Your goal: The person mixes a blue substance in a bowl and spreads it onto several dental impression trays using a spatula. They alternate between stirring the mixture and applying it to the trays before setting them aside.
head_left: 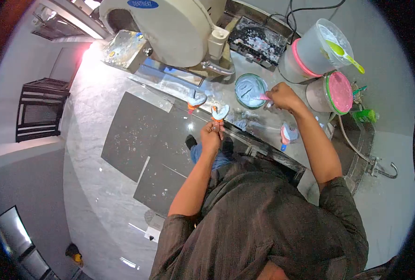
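My left hand is closed around the orange handle of a dental impression tray, with pale plaster heaped in its curved end. In my right hand is a pink spatula, its tip in the pale blue plaster of a round mixing bowl. The bowl stands on the counter just right of and beyond the held tray. A second plaster-filled impression tray with an orange handle lies at the counter edge to the left. Near my right forearm rests another filled impression tray with a blue handle.
Behind the bowl is a black box dusted with white. A large cream machine stands at the back left. At right are a clear bucket with a green spoon, a pink-lidded tub and a tap.
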Motion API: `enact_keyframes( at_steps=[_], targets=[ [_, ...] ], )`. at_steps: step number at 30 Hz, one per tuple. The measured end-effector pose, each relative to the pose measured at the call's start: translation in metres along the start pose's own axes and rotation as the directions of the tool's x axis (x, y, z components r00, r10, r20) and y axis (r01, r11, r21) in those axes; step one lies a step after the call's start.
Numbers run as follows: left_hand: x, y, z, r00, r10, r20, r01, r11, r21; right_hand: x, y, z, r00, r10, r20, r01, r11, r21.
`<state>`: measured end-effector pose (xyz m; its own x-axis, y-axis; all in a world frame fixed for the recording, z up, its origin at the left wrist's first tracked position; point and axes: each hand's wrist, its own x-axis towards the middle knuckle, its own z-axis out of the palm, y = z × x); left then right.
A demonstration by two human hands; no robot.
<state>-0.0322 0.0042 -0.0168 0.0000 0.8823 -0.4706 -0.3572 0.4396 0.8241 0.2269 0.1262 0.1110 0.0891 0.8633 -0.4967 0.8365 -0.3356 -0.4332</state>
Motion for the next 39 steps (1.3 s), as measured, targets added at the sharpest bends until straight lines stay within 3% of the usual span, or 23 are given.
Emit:
enact_keyframes(
  at_steps=[2, 5, 9, 11, 15, 17, 22, 24, 25, 26, 27, 28, 30, 31, 32, 33, 35, 36, 37, 38, 39],
  targets=[
    [0.006, 0.000, -0.003, 0.999, -0.021, 0.028, 0.021, 1.000, 0.005, 0.008, 0.005, 0.004, 0.993, 0.041, 0.108, -0.056, 0.988, 0.143],
    [0.009, 0.010, -0.005, 0.994, -0.079, 0.077, 0.077, 0.997, 0.021, 0.000, -0.008, -0.004, 0.982, 0.016, 0.190, -0.057, 0.975, 0.213],
    [0.017, 0.018, -0.011, 0.980, -0.137, 0.143, 0.131, 0.990, 0.055, 0.008, -0.002, -0.003, 0.962, 0.141, 0.232, -0.195, 0.954, 0.226],
    [0.018, 0.021, -0.015, 0.968, -0.161, 0.192, 0.147, 0.985, 0.085, 0.011, 0.006, 0.001, 0.969, 0.115, 0.221, -0.189, 0.916, 0.354],
    [0.028, 0.020, -0.027, 0.931, -0.217, 0.293, 0.174, 0.971, 0.166, -0.001, -0.003, 0.001, 0.966, 0.202, 0.163, -0.250, 0.887, 0.387],
    [0.032, 0.023, -0.033, 0.908, -0.261, 0.328, 0.202, 0.958, 0.203, -0.008, -0.003, 0.003, 0.995, 0.084, 0.048, -0.095, 0.941, 0.326],
    [0.037, 0.032, -0.050, 0.871, -0.362, 0.333, 0.265, 0.916, 0.303, -0.029, -0.004, -0.008, 0.997, 0.068, -0.025, -0.062, 0.982, 0.178],
    [0.041, 0.035, -0.068, 0.956, -0.199, 0.217, 0.009, 0.756, 0.654, -0.053, -0.026, -0.022, 0.996, 0.072, -0.058, -0.062, 0.987, 0.150],
    [0.030, 0.059, -0.064, 0.950, -0.202, 0.239, -0.009, 0.746, 0.666, -0.069, -0.041, -0.030, 0.997, 0.048, -0.060, -0.039, 0.989, 0.140],
    [0.010, 0.105, -0.050, 0.958, -0.007, 0.288, -0.197, 0.713, 0.673, -0.080, -0.050, -0.035, 0.998, 0.025, -0.065, -0.016, 0.991, 0.131],
    [-0.005, 0.139, -0.039, 0.921, 0.182, 0.344, -0.375, 0.646, 0.664, -0.088, -0.052, -0.037, 0.995, 0.045, -0.085, -0.032, 0.988, 0.152],
    [-0.009, 0.153, -0.029, 0.912, 0.174, 0.371, -0.392, 0.635, 0.666, -0.096, -0.051, -0.038, 0.995, -0.033, -0.096, 0.042, 0.995, 0.095],
    [-0.009, 0.170, -0.002, 0.817, 0.132, 0.561, -0.371, 0.865, 0.336, -0.111, -0.060, -0.043, 0.987, -0.101, -0.124, 0.107, 0.993, 0.045],
    [-0.009, 0.173, 0.015, 0.804, 0.130, 0.580, -0.384, 0.859, 0.338, -0.119, -0.071, -0.045, 1.000, -0.026, -0.011, 0.028, 0.978, 0.208],
    [-0.009, 0.173, 0.036, 0.824, 0.037, 0.565, -0.194, 0.956, 0.221, -0.128, -0.082, -0.049, 0.993, 0.025, 0.112, -0.063, 0.933, 0.355],
    [-0.005, 0.173, 0.053, 0.824, -0.065, 0.562, 0.012, 0.995, 0.097, -0.138, -0.100, -0.051, 0.995, 0.033, 0.091, -0.064, 0.929, 0.364],
    [0.013, 0.173, 0.074, 0.795, -0.060, 0.603, 0.021, 0.997, 0.071, -0.159, -0.127, -0.053, 0.991, 0.127, -0.043, -0.131, 0.984, -0.117],
    [0.022, 0.172, 0.083, 0.779, -0.060, 0.624, 0.041, 0.998, 0.045, -0.162, -0.120, -0.047, 0.988, 0.139, -0.063, -0.145, 0.984, -0.105],
    [0.029, 0.175, 0.091, 0.761, 0.038, 0.648, -0.218, 0.955, 0.201, -0.161, -0.110, -0.035, 0.972, -0.095, -0.217, 0.038, 0.966, -0.254],
    [0.037, 0.178, 0.096, 0.745, 0.031, 0.666, -0.226, 0.952, 0.208, -0.162, -0.101, -0.028, 0.885, -0.335, -0.322, 0.181, 0.887, -0.424],
    [0.041, 0.186, 0.101, 0.689, -0.118, 0.715, -0.192, 0.922, 0.336, -0.162, -0.102, -0.035, 0.844, -0.426, -0.326, 0.251, 0.850, -0.462]
  ],
)
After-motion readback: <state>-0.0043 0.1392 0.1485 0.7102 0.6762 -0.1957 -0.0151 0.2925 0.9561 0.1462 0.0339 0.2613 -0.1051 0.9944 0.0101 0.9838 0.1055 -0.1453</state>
